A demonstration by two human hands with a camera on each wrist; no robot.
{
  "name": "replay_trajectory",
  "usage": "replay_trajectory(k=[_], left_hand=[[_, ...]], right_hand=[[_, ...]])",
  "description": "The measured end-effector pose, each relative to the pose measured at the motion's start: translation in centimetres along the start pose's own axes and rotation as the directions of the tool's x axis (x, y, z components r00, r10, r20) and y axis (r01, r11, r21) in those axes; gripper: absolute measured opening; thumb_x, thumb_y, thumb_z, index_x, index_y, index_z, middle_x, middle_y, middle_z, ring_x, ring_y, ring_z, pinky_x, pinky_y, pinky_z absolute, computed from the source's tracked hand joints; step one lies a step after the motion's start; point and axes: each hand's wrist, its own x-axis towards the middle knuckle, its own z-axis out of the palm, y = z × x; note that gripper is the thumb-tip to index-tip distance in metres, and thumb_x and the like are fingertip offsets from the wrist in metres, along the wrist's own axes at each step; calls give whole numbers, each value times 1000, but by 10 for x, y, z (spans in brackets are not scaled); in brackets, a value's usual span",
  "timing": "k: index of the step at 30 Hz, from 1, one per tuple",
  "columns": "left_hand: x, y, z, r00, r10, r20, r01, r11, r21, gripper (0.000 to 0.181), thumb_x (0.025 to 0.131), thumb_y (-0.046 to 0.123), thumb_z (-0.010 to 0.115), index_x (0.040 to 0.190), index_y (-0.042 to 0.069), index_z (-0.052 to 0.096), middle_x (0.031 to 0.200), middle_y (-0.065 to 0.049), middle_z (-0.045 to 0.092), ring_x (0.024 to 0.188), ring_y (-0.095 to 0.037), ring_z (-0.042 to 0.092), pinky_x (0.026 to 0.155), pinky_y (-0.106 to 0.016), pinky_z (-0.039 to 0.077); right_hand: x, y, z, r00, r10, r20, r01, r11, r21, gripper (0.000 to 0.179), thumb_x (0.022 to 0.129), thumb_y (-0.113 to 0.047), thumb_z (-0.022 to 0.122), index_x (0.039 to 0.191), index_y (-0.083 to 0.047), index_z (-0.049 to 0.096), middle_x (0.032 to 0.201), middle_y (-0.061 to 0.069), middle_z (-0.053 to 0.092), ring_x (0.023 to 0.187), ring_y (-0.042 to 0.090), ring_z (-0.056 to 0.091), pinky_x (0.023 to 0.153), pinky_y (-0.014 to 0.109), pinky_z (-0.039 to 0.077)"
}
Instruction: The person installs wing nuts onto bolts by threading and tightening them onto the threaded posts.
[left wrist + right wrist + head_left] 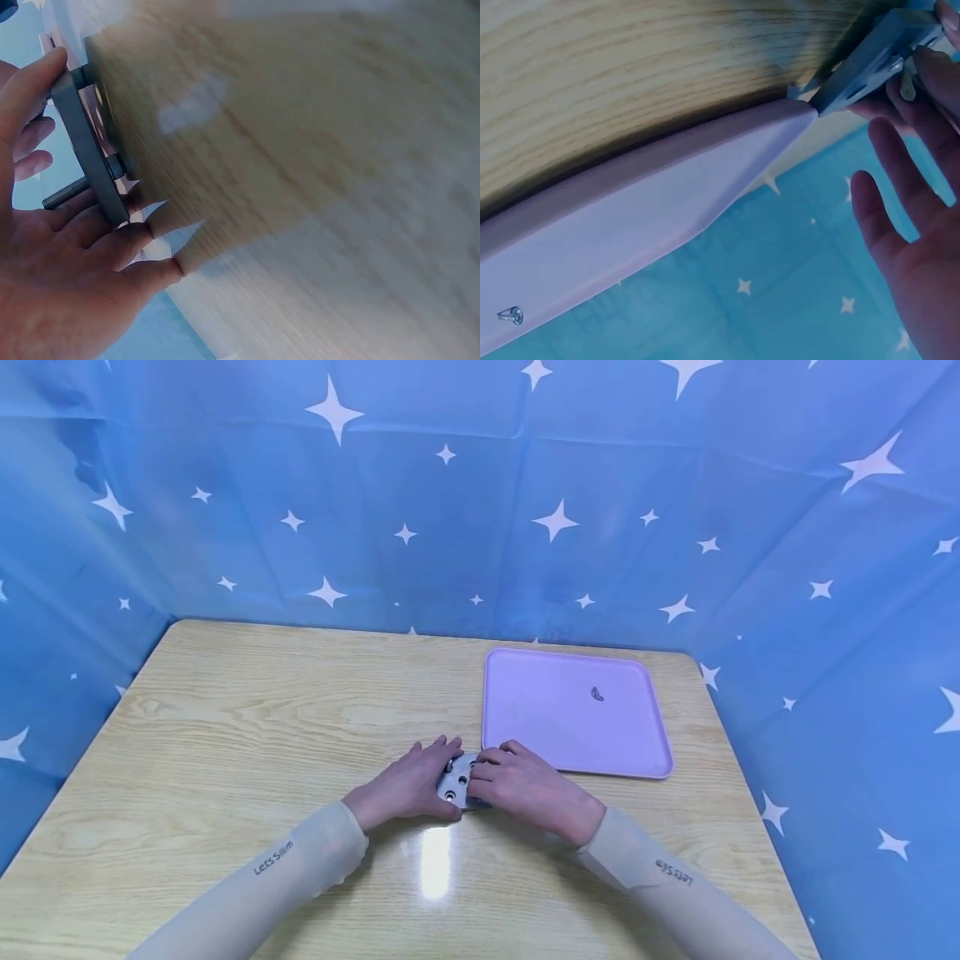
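A grey metal plate [462,780] with several round holes sits just over the table, left of the tray's near corner. My left hand [408,782] grips it, thumb at the near edge and fingers at the far side. Edge-on in the left wrist view, the plate [88,146] has a threaded bolt [66,193] sticking out of its upper face and short stubs beneath. My right hand [525,785] is at the plate's right end, its fingertips pinching a small shiny metal piece [908,81] against the upper face; fingers hide most of that piece. The other right fingers are spread.
A shallow purple tray [517,710] lies behind the right hand, its near left corner close to the plate. On it rests a small dark metal part [597,693]. The wooden table [285,693] meets a blue star-patterned curtain [450,568] at the back and sides.
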Motion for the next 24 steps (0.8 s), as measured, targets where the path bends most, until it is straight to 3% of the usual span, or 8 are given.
replay_trajectory(k=[9,12,16,24], left_hand=[[1,-1,2,1000,4,-15,-4,1000,13,99,74,36,91,154,1,45,162,-17,40,153,-35,31,125,-56,22],[1,-1,2,1000,8,-20,-8,1000,18,99,74,36,91,154,1,45,162,-17,40,152,-35,31,125,-56,22],[0,-1,2,1000,13,-25,-12,1000,17,99,73,36,92,153,0,45,161,-19,40,152,-37,32,124,-58,23],[-1,0,1,1000,-6,-10,7,1000,11,101,74,35,91,155,0,42,162,-19,38,153,-36,30,125,-56,21]], right_hand=[[4,-6,4,996,79,-43,-79,997,8,7,93,-16,76,97,-14,72,92,-3,71,81,15,61,71,31,51],[6,-9,5,989,136,-59,-134,991,29,11,93,-22,78,92,-13,71,84,-2,69,73,15,59,64,30,49],[7,-15,6,972,227,-66,-220,970,100,16,91,-24,80,86,-13,70,78,-2,69,66,15,59,59,28,46],[11,-25,8,917,387,-94,-362,909,207,22,86,-15,80,71,-14,64,65,-3,62,53,13,55,49,31,44]])
